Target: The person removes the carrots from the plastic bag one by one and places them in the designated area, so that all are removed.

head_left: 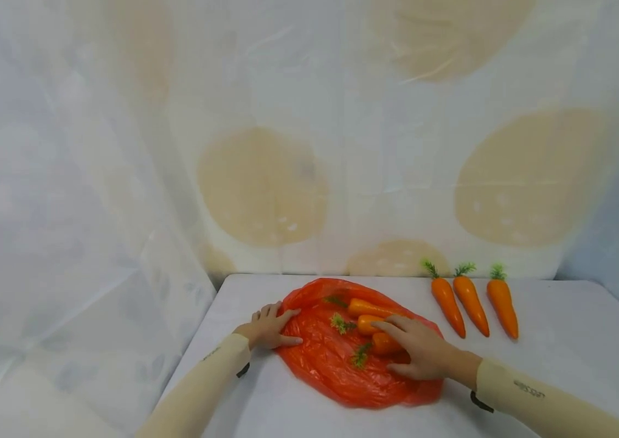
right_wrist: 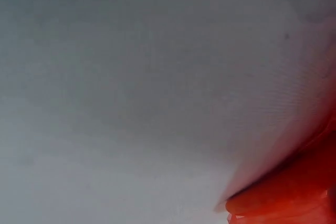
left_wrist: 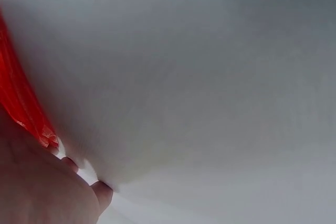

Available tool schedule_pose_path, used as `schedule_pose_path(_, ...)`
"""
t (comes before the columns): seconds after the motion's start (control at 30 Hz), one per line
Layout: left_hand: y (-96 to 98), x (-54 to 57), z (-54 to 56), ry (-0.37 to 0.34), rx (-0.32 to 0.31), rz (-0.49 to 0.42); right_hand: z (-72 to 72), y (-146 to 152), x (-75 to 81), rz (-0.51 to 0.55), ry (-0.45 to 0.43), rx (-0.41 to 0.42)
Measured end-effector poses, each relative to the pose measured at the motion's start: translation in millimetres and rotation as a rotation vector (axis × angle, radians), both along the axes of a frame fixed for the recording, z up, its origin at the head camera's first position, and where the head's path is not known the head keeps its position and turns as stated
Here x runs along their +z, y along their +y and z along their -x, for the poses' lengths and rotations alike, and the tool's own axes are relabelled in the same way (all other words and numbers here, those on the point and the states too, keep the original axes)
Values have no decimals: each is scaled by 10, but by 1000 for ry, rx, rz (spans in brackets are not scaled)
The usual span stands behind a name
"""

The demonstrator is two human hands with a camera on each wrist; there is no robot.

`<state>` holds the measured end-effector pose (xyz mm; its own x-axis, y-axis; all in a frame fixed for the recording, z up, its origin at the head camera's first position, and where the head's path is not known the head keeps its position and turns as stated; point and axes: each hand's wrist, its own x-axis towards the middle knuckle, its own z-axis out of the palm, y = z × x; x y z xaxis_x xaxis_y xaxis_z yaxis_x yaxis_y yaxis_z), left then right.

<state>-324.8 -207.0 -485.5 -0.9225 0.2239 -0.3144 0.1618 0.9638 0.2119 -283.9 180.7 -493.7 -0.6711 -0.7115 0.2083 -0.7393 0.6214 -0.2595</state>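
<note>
A crumpled red plastic bag (head_left: 320, 359) lies spread on the white table. Three orange carrots with green tops rest at the bag, among them an upper carrot (head_left: 370, 308), a middle carrot (head_left: 366, 325) and a lower carrot (head_left: 385, 344). My right hand (head_left: 424, 350) lies over the carrots from the right, fingers extended and thumb apart, hiding part of them. At the bag's left edge, my left hand (head_left: 268, 327) rests with fingers spread and the thumb on the plastic. The left wrist view shows the fingers of this hand (left_wrist: 47, 187) beside the bag.
Three more carrots lie side by side at the back right of the table: a left one (head_left: 448, 307), a middle one (head_left: 471, 304) and a right one (head_left: 503, 307). Behind the table (head_left: 561, 365) hangs a pale sheet (head_left: 342, 152) with tan round patches; sheeting also covers both sides.
</note>
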Motion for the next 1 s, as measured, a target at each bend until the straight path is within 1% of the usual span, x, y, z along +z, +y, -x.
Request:
schedule_pose_path(0.13,14,40,-13,5,-12,6,3,-1,-14,-1,-38,-17)
schedule_pose_path(0.2,17,49,-18,-3,-11,11,12,4,-22,-10,-51,-2)
schedule_pose_path(0.37,19,61,-15,-18,10,10,18,14,-3,-55,-156,29)
schedule_pose_path(0.43,20,64,-16,-17,15,9,12,11,12,-73,-182,34)
schedule_pose_path(0.7,25,62,-56,-15,22,16,-54,-30,58,-177,-154,67)
schedule_pose_path(0.87,28,73,-61,-15,28,20,-45,-37,20,-178,-100,51)
schedule_pose_path(1.0,43,100,-58,-18,22,9,-29,-33,8,-152,-114,49)
